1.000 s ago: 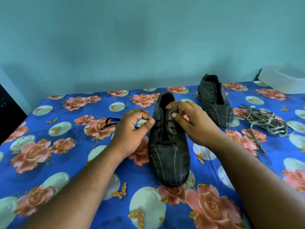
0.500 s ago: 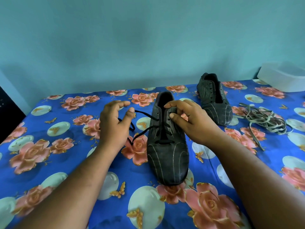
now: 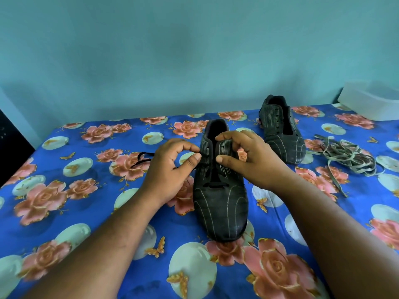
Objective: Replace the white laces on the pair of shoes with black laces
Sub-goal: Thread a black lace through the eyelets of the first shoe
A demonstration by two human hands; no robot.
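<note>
flowered worktop: my left hand has come back in from its pull, pinching the black lace at the shoe eyelets; right hand grips the flap. next eyelet.

My left hand pinches the black lace at the near shoe, left eyelet row. My right hand grips the shoe's right flap, fingers curled over it. Second shoe behind, white laces piled right, on flowered blue cloth.
</note>
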